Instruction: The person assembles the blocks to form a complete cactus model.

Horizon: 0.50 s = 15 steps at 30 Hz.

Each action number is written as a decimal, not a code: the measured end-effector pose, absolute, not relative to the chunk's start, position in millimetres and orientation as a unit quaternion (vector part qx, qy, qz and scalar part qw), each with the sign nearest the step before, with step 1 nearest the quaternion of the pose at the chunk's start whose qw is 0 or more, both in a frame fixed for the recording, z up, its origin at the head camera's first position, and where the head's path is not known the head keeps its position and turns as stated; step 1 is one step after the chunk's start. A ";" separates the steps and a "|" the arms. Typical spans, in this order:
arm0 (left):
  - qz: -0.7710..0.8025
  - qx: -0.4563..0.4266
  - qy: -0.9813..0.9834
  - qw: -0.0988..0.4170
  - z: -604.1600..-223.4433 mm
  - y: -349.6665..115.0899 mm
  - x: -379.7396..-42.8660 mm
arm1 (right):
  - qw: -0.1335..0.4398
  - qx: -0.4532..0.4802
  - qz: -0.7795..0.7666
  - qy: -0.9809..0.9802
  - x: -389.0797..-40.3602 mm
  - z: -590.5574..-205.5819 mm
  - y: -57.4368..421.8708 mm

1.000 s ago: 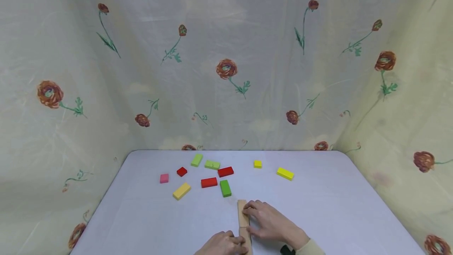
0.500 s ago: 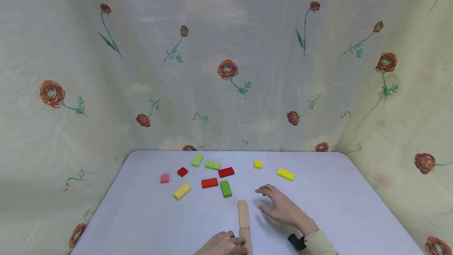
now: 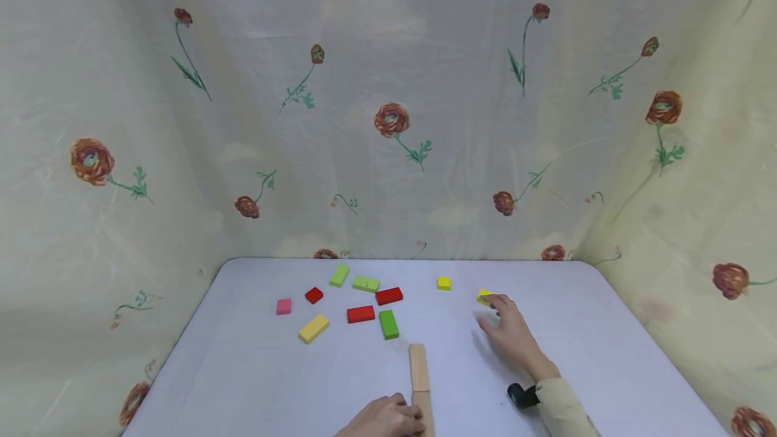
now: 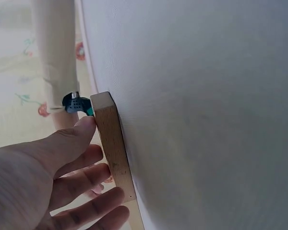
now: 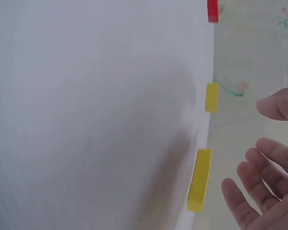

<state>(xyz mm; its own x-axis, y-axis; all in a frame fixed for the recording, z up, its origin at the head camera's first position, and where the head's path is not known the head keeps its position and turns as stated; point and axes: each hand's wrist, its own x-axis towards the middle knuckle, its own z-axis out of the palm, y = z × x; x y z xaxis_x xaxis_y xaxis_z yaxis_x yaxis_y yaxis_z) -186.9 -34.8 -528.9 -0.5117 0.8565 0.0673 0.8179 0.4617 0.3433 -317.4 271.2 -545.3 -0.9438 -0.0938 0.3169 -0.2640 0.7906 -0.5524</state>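
Touches the left side of the near wooden block (image 4: 114, 148) with the left hand (image 3: 387, 417), toward the near edge of the tabletop (image 3: 243, 383), roughly midway between its left and right edges. Lays those fingers loosely extended along the wood, without wrapping round it; cannot tell contact from a near miss at the thumb. Has the far wooden block (image 3: 419, 367) just beyond, end to end with the near one.

Reaches with the right hand (image 3: 512, 337) to the long yellow block (image 5: 200, 179), toward the far right corner, partly covering it in the head view. Holds nothing there, with thumb and fingers wide apart; cannot tell whether touching. Has the small yellow block (image 3: 444, 283) to the left, nearer the far edge, and the dark green block (image 3: 389, 324) farther left, beyond the wooden pair.

Could push the long yellow block toward the far edge by closing unevenly or too short. Could open or skew the wooden seam by pressing sideways with the left hand while attending to the far right. Could knock the far wooden block by drawing back low, or scrape the tabletop with the black wrist device (image 3: 522, 395) by dropping the right forearm.
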 end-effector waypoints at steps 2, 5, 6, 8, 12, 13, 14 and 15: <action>0.169 0.491 0.853 0.050 -529.5 -35.4 -188.8 | 0.131 0.079 0.315 -0.937 -321.6 -544.9 275.9; 0.170 0.484 0.857 0.053 -529.6 -37.2 -191.2 | 0.119 0.058 0.320 -0.938 -326.3 -543.9 282.2; 0.164 0.484 0.858 0.049 -529.9 -37.9 -192.2 | 0.118 0.054 0.323 -0.937 -327.6 -543.4 284.1; 0.158 0.473 0.865 0.049 -531.4 -38.9 -194.1 | 0.118 0.049 0.327 -0.936 -330.5 -542.9 287.6; 0.154 0.434 0.885 0.070 -532.9 -39.3 -197.5 | 0.112 0.042 0.324 -0.938 -336.9 -543.7 292.2; 0.157 0.424 0.888 0.078 -533.3 -39.4 -198.5 | 0.108 0.040 0.323 -0.939 -338.2 -544.0 292.7; 0.158 0.418 0.891 0.086 -533.5 -39.5 -199.5 | 0.107 0.038 0.323 -0.940 -339.4 -544.0 292.9; 0.159 0.414 0.892 0.089 -534.0 -39.5 -200.3 | 0.107 0.040 0.322 -0.940 -340.5 -544.2 293.0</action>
<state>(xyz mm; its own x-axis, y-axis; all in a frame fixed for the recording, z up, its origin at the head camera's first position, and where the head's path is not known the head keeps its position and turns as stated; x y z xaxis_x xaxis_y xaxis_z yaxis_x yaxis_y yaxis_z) -200.3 -39.5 -534.0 -0.6406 0.7674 -0.0272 0.7105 0.6058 0.3580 -340.5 293.0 -544.2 -0.9739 -0.0054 0.2269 -0.1433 0.7897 -0.5966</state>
